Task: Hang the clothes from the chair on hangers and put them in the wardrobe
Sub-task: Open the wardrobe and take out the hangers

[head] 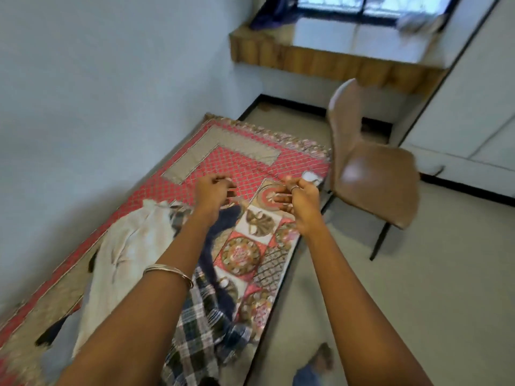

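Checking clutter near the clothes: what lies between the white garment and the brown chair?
In the head view, the plaid garment, both forearms and the patterned red quilt lie between the white garment and brown plastic chair.
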Tool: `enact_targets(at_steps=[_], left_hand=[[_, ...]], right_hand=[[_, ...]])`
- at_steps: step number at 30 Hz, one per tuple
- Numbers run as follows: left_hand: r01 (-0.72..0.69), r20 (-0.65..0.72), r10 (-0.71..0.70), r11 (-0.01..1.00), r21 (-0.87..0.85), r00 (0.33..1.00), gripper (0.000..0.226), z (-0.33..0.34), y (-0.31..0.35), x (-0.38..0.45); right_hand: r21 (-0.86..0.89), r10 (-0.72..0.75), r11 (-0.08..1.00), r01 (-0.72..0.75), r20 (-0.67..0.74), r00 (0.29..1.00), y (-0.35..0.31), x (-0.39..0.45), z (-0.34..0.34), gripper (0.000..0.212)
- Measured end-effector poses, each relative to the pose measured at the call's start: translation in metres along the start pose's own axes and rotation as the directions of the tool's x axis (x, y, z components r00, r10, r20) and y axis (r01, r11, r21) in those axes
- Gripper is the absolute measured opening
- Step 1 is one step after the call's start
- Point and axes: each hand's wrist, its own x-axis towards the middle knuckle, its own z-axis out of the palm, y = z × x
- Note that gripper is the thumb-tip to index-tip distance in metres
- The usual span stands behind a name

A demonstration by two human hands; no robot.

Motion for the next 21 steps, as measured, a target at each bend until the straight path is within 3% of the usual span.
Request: enact_targets(at_steps=[2,7,13,14,21], left_hand=[[-0.044,0.045,0.044,0.999,-0.006,0.998,0.014,0.040,0.024,0.000],[-0.138,0.273,0.153,0.988,-0.074,0.950,0.015,0.234,0.104,-0.017],[-0.266,0.416,0.304,0.953,-0.147,0.857,0.015,0.423,0.180,-0.056],[-0.309,0.410,0.341,0.940,-0.144,0.846,0.015,0.426,0.184,-0.058],[-0.555,0.533,0.573,0.803,-0.216,0.623,0.017,0.597,0.248,-0.104]], right_hand=[[-0.014,-0.052,0.999,0.051,-0.016,0.999,-0.025,0.009,-0.033,0.017],[0.057,-0.194,0.976,0.209,-0.193,0.962,-0.122,0.044,-0.180,0.014],[-0.106,-0.360,0.933,0.345,-0.335,0.871,-0.213,0.060,-0.329,0.018],[-0.138,-0.358,0.934,0.330,-0.352,0.865,-0.219,0.060,-0.333,0.020],[-0.309,-0.505,0.863,0.399,-0.524,0.686,-0.291,0.075,-0.493,0.011]])
